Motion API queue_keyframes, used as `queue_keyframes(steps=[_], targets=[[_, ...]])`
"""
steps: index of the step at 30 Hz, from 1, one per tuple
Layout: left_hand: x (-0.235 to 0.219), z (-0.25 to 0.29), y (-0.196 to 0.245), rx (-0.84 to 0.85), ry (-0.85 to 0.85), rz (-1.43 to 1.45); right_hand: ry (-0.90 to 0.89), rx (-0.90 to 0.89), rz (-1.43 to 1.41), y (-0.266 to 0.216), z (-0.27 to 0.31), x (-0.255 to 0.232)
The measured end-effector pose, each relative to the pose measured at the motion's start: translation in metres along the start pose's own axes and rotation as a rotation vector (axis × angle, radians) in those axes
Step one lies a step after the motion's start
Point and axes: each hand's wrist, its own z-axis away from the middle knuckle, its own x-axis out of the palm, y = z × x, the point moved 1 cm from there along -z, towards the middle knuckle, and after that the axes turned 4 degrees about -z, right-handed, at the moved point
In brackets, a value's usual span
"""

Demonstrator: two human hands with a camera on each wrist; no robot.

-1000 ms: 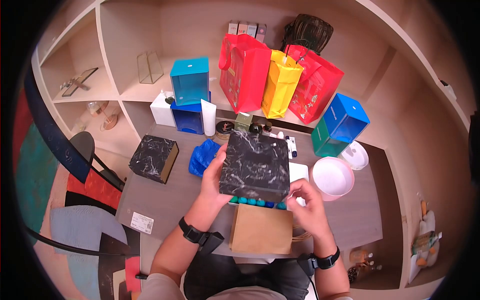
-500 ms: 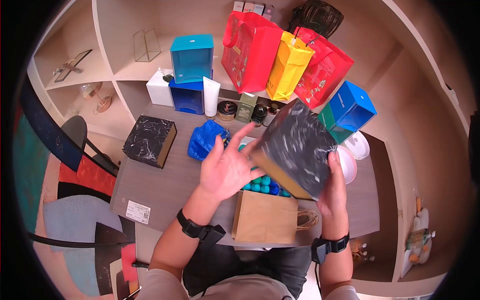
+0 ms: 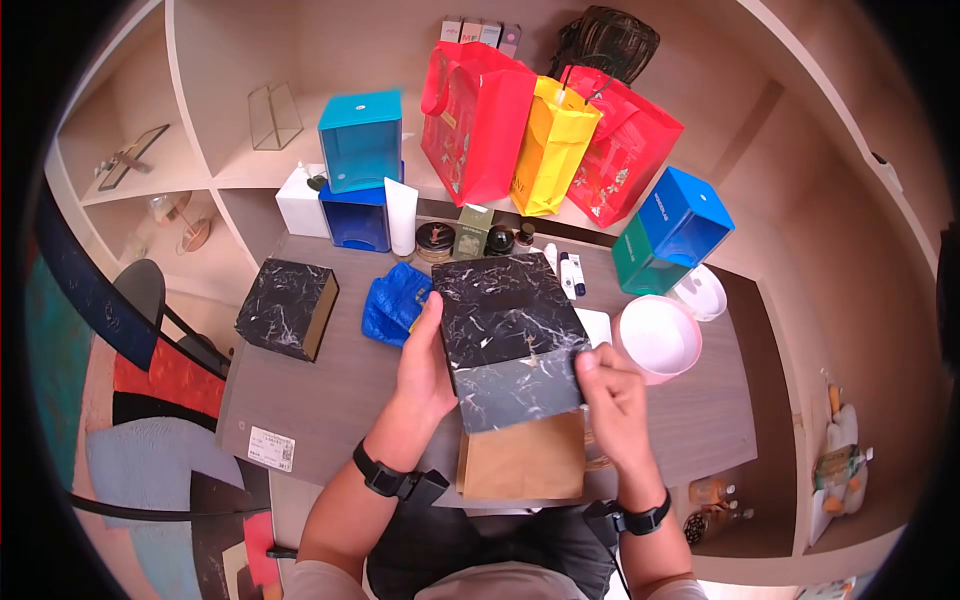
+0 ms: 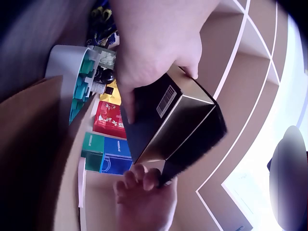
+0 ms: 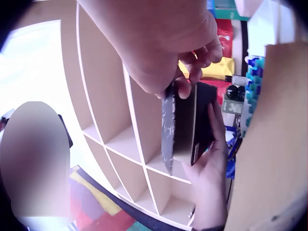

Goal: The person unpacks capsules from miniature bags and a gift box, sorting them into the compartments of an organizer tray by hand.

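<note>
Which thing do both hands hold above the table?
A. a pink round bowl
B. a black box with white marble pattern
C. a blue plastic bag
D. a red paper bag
B: the left hand and the right hand grip the black marbled box from its two sides, above the brown paper bag.

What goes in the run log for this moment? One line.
left hand: holds black marbled box | right hand: pinches box's near corner | below: brown paper bag | table

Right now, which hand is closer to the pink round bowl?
Right. The right hand pinches the marble box just beside the pink bowl; the left hand grips the box's far side.
</note>
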Motion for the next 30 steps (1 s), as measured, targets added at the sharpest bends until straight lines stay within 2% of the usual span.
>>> queue_keyframes(steps=[2, 3, 4, 5, 7, 8, 10, 11, 13, 17, 18, 19, 21, 22, 23, 25, 26, 27, 28, 29, 30], targets=[[0.002, 0.001, 0.004, -0.034, -0.031, -0.025, -0.064, -0.067, 0.102, -0.019, -0.006, -0.021], [0.004, 0.003, 0.005, -0.07, -0.062, -0.049, -0.203, -0.102, 0.142, -0.017, -0.016, -0.036], [0.011, 0.007, 0.007, -0.148, 0.003, -0.023, -0.186, -0.084, -0.162, -0.032, -0.022, -0.023], [0.008, 0.003, 0.004, -0.154, 0.001, -0.024, -0.238, -0.034, -0.467, -0.026, -0.033, -0.027], [0.0, -0.003, -0.006, -0.153, -0.098, -0.044, -0.212, -0.225, -0.454, -0.045, -0.058, -0.021], [0.009, 0.0, -0.004, -0.123, -0.083, -0.098, -0.213, -0.227, -0.453, -0.053, -0.061, -0.022], [0.014, 0.0, -0.003, -0.093, -0.049, -0.118, -0.2, -0.39, 0.098, -0.065, -0.066, -0.02], [0.013, 0.0, -0.002, -0.071, -0.015, -0.137, -0.206, -0.389, 0.094, -0.066, -0.065, -0.018], [0.004, -0.003, -0.005, -0.032, 0.016, -0.14, -0.477, -0.546, 0.569, -0.065, -0.057, -0.003], [0.005, -0.003, -0.004, 0.031, 0.022, -0.136, -0.442, -0.699, 0.887, -0.047, -0.052, 0.023], [0.005, -0.002, -0.003, 0.103, 0.072, -0.237, -0.405, -0.753, 0.85, -0.044, -0.056, 0.023], [0.005, -0.002, -0.003, 0.178, 0.12, -0.335, -0.401, -0.75, 0.852, -0.044, -0.06, 0.02], [0.001, -0.001, -0.001, 0.19, 0.161, -0.308, -0.278, -0.744, 0.644, -0.045, -0.068, 0.006], [-0.003, 0.0, 0.002, 0.292, 0.217, -0.373, -0.142, -0.705, 0.493, -0.048, -0.073, -0.003], [-0.006, 0.001, 0.005, 0.395, 0.274, -0.436, -0.015, -0.528, 0.342, -0.044, -0.075, -0.012], [-0.004, 0.005, 0.013, 0.609, 0.274, -0.598, 0.165, -0.345, 0.387, -0.032, -0.088, -0.035], [0.004, 0.008, 0.017, 0.694, 0.283, -0.648, 0.171, -0.343, 0.388, -0.019, -0.092, -0.044], [0.005, 0.009, 0.018, 0.691, 0.278, -0.651, 0.125, -0.343, 0.53, 0.0, -0.098, -0.051], [0.005, 0.01, 0.021, 0.769, 0.33, -0.655, 0.077, -0.34, 0.671, 0.015, -0.101, -0.054], [0.004, 0.011, 0.023, 0.847, 0.382, -0.659, 0.083, -0.338, 0.669, 0.026, -0.1, -0.054], [0.002, 0.012, 0.026, 0.859, 0.393, -0.625, 0.013, -0.297, 0.699, 0.037, -0.097, -0.052]])
